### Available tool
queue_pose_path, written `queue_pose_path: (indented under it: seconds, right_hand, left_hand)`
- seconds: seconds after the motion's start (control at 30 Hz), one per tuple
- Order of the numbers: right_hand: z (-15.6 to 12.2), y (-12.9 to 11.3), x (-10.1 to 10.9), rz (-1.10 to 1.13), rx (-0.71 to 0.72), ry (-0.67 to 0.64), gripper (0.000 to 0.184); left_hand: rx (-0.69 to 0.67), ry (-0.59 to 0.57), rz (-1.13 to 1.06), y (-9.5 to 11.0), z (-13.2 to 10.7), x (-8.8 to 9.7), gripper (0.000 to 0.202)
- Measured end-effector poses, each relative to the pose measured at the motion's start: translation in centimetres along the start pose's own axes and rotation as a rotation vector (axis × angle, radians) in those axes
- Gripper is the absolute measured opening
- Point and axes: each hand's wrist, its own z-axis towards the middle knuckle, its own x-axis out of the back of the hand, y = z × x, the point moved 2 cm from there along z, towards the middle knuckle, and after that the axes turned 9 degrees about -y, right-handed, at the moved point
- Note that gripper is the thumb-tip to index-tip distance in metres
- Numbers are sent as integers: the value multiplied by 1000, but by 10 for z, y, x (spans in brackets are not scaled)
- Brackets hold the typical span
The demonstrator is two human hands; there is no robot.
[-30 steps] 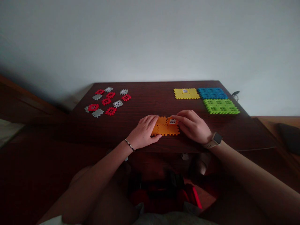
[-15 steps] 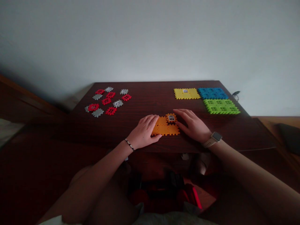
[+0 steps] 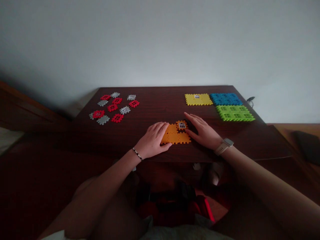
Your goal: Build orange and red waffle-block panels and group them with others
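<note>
An orange panel [image 3: 176, 134] of joined toothed tiles lies near the front edge of the dark wooden table [image 3: 160, 103]. Its far right tile [image 3: 182, 125] carries a small white window. My left hand [image 3: 153, 139] rests on the panel's left side, fingers curled down over it. My right hand [image 3: 203, 130] lies against the panel's right edge with its fingers stretched out flat and nothing in them.
Loose red and grey tiles [image 3: 113, 107] are scattered at the far left. At the far right lie a yellow panel [image 3: 198, 99], a blue panel [image 3: 225, 98] and a green panel [image 3: 235, 112]. A wall rises behind the table.
My right hand has come off the window tile, opened, and slid to the panel's right edge. The left hand has stayed put.
</note>
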Motion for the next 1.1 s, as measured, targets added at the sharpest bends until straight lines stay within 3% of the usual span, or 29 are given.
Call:
queue_pose_path:
  seconds: [0.17, 0.53, 0.8, 1.1]
  right_hand:
    - [4, -3, -1, -9, 2, -46, 76]
    - [9, -11, 4, 44, 76, 55, 69]
    - [6, -15, 11, 83, 39, 99, 67]
    - [2, -19, 12, 148, 127, 57, 63]
  left_hand:
    - [2, 4, 1, 0, 0, 1, 80]
    - [-1, 8, 2, 1, 0, 1, 78]
    - [15, -15, -7, 0, 0, 1, 79]
    - [-2, 5, 6, 0, -1, 0, 79]
